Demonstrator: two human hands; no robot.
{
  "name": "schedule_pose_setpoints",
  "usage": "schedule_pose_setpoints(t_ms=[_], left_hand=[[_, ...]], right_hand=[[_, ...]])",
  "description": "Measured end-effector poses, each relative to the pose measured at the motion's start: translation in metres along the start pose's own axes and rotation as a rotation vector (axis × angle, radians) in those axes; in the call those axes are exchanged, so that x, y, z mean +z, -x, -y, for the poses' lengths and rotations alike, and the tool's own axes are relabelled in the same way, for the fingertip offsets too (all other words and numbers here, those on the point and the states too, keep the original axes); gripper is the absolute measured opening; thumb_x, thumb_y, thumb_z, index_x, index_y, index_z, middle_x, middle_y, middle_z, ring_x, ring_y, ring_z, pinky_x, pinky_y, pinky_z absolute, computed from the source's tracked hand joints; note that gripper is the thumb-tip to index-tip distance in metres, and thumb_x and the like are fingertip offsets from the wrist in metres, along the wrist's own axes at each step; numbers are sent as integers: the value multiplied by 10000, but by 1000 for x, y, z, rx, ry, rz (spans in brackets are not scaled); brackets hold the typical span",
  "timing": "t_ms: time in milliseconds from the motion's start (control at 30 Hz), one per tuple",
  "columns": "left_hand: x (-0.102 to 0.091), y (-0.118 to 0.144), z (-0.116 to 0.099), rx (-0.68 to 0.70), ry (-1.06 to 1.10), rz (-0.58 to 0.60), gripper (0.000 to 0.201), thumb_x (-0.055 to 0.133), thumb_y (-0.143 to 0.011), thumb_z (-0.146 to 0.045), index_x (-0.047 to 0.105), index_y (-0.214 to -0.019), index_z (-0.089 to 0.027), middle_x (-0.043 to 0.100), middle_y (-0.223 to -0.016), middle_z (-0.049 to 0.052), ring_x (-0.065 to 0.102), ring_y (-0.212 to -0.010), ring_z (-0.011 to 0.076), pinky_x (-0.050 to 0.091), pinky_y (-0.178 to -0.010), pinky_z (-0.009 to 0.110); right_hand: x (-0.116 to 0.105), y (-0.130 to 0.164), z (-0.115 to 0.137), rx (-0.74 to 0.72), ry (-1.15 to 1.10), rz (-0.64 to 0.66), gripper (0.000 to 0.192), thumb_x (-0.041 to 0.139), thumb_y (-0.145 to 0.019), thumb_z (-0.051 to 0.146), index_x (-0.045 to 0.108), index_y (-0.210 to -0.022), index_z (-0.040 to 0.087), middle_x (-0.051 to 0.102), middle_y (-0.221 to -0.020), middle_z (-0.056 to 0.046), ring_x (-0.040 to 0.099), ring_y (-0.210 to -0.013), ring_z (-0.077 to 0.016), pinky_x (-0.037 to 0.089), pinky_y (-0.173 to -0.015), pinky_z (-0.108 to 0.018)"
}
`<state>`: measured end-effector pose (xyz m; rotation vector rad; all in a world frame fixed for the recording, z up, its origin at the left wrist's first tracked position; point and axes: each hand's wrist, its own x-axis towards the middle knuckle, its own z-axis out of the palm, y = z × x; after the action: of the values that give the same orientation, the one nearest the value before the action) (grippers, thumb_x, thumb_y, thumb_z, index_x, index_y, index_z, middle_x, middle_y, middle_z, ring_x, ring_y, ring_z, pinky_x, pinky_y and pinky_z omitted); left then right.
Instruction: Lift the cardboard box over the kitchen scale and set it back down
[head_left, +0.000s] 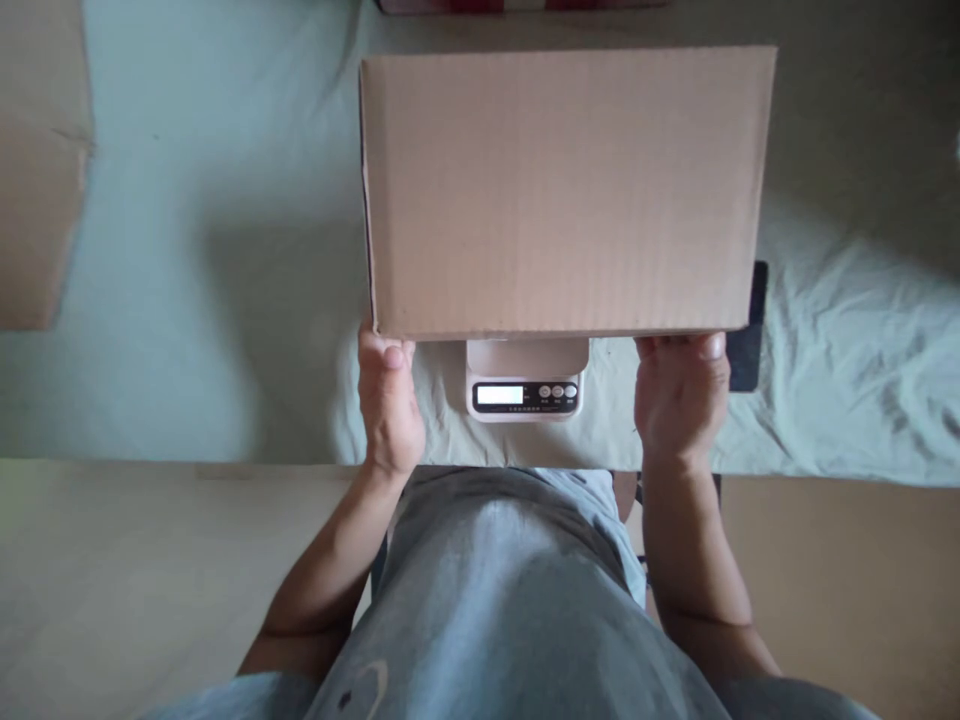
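Observation:
A brown cardboard box (pixel 566 190) is held between my two hands, its flat face turned up toward me. My left hand (pixel 390 400) grips the near left corner, thumb at the edge and the other fingers hidden. At the near right corner my right hand (pixel 684 400) has its fingers under the box, with the thumb at the near edge. Below the box a white kitchen scale (pixel 525 400) shows its lit display and round buttons; most of its plate is covered. I cannot tell whether the box touches the scale.
A greenish cloth (pixel 277 260) covers the table, whose near edge runs in front of my body. A dark flat object (pixel 746 360) lies partly under the box on the right. Brown cardboard (pixel 37 200) is at the far left. A red and white object (pixel 525 5) shows at the top.

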<state>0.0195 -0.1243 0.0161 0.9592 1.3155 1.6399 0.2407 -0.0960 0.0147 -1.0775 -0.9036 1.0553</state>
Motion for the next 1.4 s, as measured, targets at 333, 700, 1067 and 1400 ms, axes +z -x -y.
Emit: schedule_pose_setpoints(t_ms=[333, 700, 1067, 1400], left_hand=[[-8, 3, 11, -2, -21, 14, 226, 472, -900, -485, 542, -831, -281, 629, -1049, 17, 552, -1184, 218, 414, -1067, 419], [-18, 2, 26, -134, 7, -101, 252, 484, -886, -497, 579, -1022, -308, 570, -1265, 18, 498, -1270, 192, 403, -1105, 409], [-30, 0, 28, -154, -14, -103, 337, 546, -842, -557, 581, -1011, -268, 591, -1224, 40, 533, -1214, 210, 473, -1019, 390], [-12, 8, 3, -11, -69, -4, 260, 491, -911, -485, 631, -1035, -303, 610, -1127, 9, 561, -1159, 193, 488, -1017, 336]], right_hand=[[-1, 7, 1, 21, 61, 9, 266, 500, -831, 519, 676, -935, 349, 680, -1082, 1, 591, -1190, -217, 416, -1100, -465], [-23, 6, -22, 141, 17, -54, 333, 477, -810, 592, 657, -928, 338, 702, -1092, 8, 626, -1130, -205, 462, -1021, -431], [-24, 4, -17, 150, -87, -49, 199, 577, -795, 496, 655, -836, 318, 715, -977, 46, 656, -1010, -153, 507, -908, -317], [-8, 9, -2, -11, 122, -44, 342, 513, -804, 539, 664, -1010, 311, 679, -1040, -4, 614, -1062, -206, 497, -960, -393]])
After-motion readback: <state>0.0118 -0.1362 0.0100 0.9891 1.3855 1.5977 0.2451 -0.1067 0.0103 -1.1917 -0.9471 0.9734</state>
